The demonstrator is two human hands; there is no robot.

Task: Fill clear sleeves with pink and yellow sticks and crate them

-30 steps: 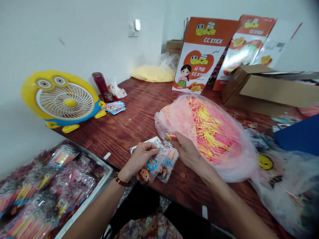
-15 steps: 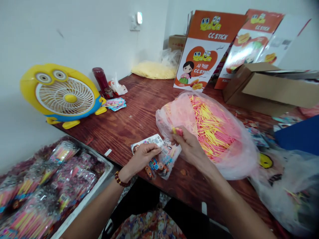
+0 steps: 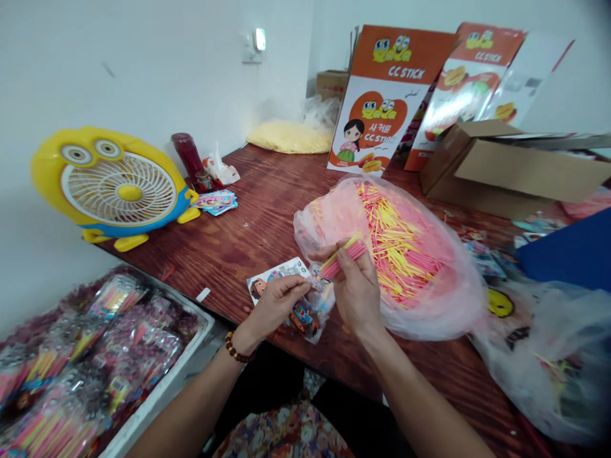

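Observation:
My right hand (image 3: 357,289) is closed round a small bundle of pink and yellow sticks (image 3: 344,256), tilted up to the right. Just left of it, my left hand (image 3: 277,302) pinches the upper edge of a clear printed packet (image 3: 305,318), which hangs over the front part of the table. Under and behind my left hand lies a white printed card or packet (image 3: 258,284). A large translucent pink bag (image 3: 458,292), open at the top, holds many loose pink and yellow sticks (image 3: 398,242) right behind my right hand.
A yellow fan (image 3: 128,193) stands at the table's (image 3: 267,203) left end, near a dark red bottle (image 3: 187,156). At lower left, a white crate (image 3: 200,324) holds filled packets. Printed boxes (image 3: 372,114) and an open cardboard box (image 3: 515,168) stand behind; a plastic bag (image 3: 563,356) lies right.
My right hand has turned upward, bringing the pink and yellow bundle into fuller view near the packet. My left hand keeps its pinch. The whole view has shifted slightly.

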